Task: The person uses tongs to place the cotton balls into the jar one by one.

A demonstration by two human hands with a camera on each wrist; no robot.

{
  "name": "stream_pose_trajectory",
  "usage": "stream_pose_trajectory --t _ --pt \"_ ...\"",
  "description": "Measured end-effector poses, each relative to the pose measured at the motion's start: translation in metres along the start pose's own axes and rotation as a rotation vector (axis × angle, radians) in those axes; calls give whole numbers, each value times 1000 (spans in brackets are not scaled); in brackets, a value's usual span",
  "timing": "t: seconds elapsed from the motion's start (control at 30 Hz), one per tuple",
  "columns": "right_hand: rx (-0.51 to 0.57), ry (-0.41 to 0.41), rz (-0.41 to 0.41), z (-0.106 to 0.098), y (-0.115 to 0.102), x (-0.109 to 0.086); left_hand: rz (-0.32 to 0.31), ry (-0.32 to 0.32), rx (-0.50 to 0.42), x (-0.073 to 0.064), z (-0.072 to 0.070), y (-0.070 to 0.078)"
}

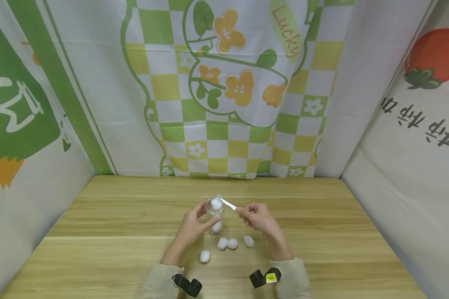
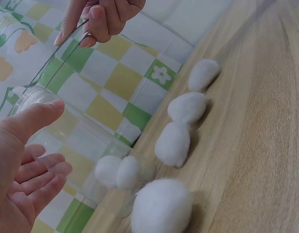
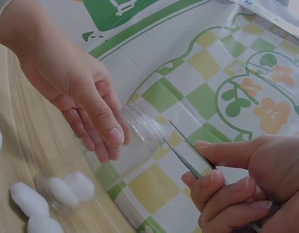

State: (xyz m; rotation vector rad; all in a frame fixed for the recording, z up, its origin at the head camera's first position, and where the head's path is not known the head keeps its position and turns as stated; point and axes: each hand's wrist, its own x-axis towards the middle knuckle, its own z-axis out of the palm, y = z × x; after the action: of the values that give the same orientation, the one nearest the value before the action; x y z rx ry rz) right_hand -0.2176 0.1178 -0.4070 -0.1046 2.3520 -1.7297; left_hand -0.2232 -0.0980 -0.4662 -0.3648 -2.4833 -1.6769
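Note:
A clear glass jar (image 1: 210, 219) stands upright on the table, and my left hand (image 1: 192, 224) grips it, the thumb and fingers on either side just below its rim. Two cotton balls (image 3: 80, 186) lie at the jar's bottom, and another cotton ball (image 1: 216, 204) sits in its mouth. My right hand (image 1: 260, 216) pinches a pair of metal tweezers (image 1: 229, 204) between thumb and fingers. In the right wrist view the tweezers' tips are spread a little apart, right by the white cotton at the jar's mouth.
Several loose cotton balls lie on the wooden table (image 1: 134, 232) in front of the jar: one cotton ball (image 1: 205, 256) nearest me, a touching pair (image 1: 232, 243), and one cotton ball (image 1: 248, 241) by my right wrist. A patterned cloth (image 1: 217, 145) hangs behind the table.

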Motion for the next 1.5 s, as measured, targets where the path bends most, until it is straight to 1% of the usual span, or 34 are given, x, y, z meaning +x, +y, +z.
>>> stream_pose_trajectory --t 0.17,0.2,0.33,0.4,0.57,0.7,0.93,1.0,1.1,1.13,1.23,1.33,1.37,1.47,1.5 --pt "-13 -21 0 -4 -1 -3 -4 -1 -1 1 1 -2" --pt "-16 -27 -2 -5 -1 -3 -14 -2 -4 1 1 -2" --pt "-34 -45 -10 -9 -2 -6 -14 -4 -3 0 1 -1" --pt "-39 -51 -8 -10 -2 -6 -24 -7 -7 0 1 -1" --pt "-42 -48 1 -11 0 -6 -31 -14 -17 0 0 0" --pt "-44 -46 -3 -12 0 -7 -15 -11 -7 0 0 -1" --pt "-34 -29 10 -11 0 -9 -12 -13 -5 0 1 -1" --pt "-26 -28 9 -11 1 -10 -6 -12 -10 0 0 -1" --pt "-21 -32 -3 -13 5 -10 35 -3 7 -1 0 -2" --pt "-23 -33 -6 -14 7 -10 55 -1 30 -2 0 -2" --pt "-30 -32 -6 -17 11 -11 69 3 44 -2 0 -3" --pt "-39 -33 -6 -20 14 -13 23 -13 24 -2 0 -2" --pt "-46 -35 -8 -22 15 -13 -4 -17 1 -1 0 -2" --pt "-84 -38 -24 -26 18 -15 -41 -25 -11 0 0 -1" --pt "-98 -40 -30 -27 20 -15 -45 -24 -13 0 0 -1"
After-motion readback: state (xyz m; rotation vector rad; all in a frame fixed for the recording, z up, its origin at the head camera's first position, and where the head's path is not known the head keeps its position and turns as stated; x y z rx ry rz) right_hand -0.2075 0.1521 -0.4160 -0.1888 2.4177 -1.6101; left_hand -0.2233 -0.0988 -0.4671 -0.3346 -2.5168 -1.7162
